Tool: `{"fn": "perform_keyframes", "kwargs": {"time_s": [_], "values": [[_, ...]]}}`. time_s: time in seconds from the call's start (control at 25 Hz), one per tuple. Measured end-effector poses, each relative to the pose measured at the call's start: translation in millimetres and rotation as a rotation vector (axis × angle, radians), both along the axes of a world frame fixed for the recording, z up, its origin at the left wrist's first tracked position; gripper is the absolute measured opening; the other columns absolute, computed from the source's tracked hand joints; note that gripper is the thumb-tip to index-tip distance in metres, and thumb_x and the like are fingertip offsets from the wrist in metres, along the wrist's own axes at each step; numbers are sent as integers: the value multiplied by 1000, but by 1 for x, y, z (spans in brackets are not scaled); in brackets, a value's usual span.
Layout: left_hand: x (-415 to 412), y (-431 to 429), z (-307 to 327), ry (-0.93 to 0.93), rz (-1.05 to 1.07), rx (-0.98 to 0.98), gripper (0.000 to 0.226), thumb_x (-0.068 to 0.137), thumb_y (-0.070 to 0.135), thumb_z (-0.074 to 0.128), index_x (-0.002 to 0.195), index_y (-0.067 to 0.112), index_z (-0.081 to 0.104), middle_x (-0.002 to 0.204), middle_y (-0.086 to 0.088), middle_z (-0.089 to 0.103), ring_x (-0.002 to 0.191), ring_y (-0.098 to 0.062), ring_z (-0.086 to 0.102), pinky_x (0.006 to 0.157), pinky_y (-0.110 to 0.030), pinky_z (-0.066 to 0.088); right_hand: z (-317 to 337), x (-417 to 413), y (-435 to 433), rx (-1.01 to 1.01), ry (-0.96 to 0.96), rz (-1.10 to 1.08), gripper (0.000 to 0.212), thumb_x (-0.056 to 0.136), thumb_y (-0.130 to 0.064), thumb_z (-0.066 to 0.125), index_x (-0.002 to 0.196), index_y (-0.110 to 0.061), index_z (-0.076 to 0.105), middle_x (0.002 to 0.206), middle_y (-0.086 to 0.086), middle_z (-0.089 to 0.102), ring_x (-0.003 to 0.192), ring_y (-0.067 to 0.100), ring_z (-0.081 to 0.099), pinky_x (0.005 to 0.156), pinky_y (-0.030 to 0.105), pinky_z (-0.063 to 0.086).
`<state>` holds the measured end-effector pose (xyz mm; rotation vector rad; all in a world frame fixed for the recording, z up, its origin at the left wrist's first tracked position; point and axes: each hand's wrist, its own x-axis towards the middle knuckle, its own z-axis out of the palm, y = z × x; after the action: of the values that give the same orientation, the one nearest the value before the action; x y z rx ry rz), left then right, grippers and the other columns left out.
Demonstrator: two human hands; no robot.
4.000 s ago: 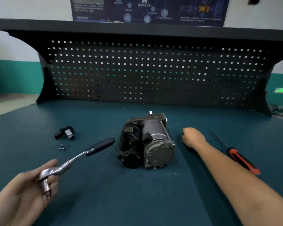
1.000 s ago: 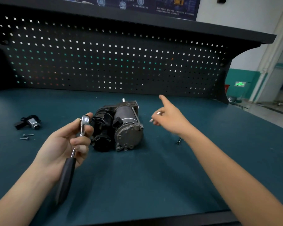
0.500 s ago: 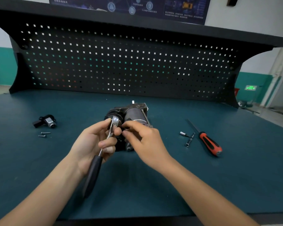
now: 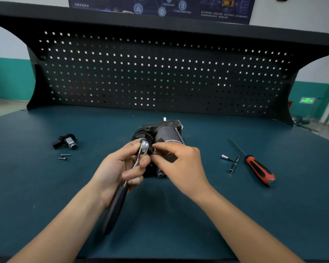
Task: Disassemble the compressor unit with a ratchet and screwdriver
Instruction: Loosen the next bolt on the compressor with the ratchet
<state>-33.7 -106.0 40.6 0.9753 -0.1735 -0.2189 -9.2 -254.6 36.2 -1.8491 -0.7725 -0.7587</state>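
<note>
Your left hand point(image 4: 116, 169) grips the ratchet point(image 4: 120, 198) (handle toward you); right hand point(image 4: 180, 166) pinches a small bit point(image 4: 153, 149) at its head, compressor point(image 4: 167, 133) just behind.

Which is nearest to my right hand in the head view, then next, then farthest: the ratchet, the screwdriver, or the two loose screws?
1. Ratchet, at the right hand's fingertips.
2. Screwdriver, on the table to the right.
3. Loose screws, far left.

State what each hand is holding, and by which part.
Left hand grips the ratchet by its metal neck, just below the head. Right hand pinches a small part at the ratchet head; too small to identify.
</note>
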Motion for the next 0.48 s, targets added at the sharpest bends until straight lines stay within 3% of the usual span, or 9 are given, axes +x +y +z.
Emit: {"fn": "perform_keyframes", "kwargs": {"time_s": [0.16, 0.32, 0.4, 0.48], "values": [[0, 2, -1, 19, -9, 74, 10, 80, 23, 47, 84, 14, 52, 52, -3, 49, 23, -2, 26, 29, -9, 27, 2, 0, -3, -108, -145, -19, 18, 71, -3, 70, 89, -5, 75, 80, 5, 73, 75, 13, 64, 73, 28, 50], [0, 4, -2, 96, -97, 22, 15, 73, 24, 61, 82, 14, 55, 51, -2, 48, 22, -1, 26, 25, -10, 24, 19, 1, -17, -437, -181, 18, 27, 80, -12, 68, 103, 0, 62, 84, 4, 73, 78, 26, 67, 65, 41, 53], [0, 4, -2, 105, -180, -80, 31, 60, 20, 84, 77, 12, 60, 52, -3, 49, 23, -2, 25, 24, -11, 24, 26, 2, -19, -516, -238, 25, 24, 81, -12, 66, 99, 1, 56, 78, 3, 71, 69, 21, 63, 56, 39, 52], [-2, 4, -1, 84, -222, -103, 28, 54, 16, 87, 69, 11, 64, 52, -3, 50, 24, -2, 23, 24, -12, 26, 28, 1, -19, -522, -198, 55, 20, 83, -12, 65, 94, -3, 52, 69, -5, 67, 60, 7, 51, 53, 35, 50]]}}
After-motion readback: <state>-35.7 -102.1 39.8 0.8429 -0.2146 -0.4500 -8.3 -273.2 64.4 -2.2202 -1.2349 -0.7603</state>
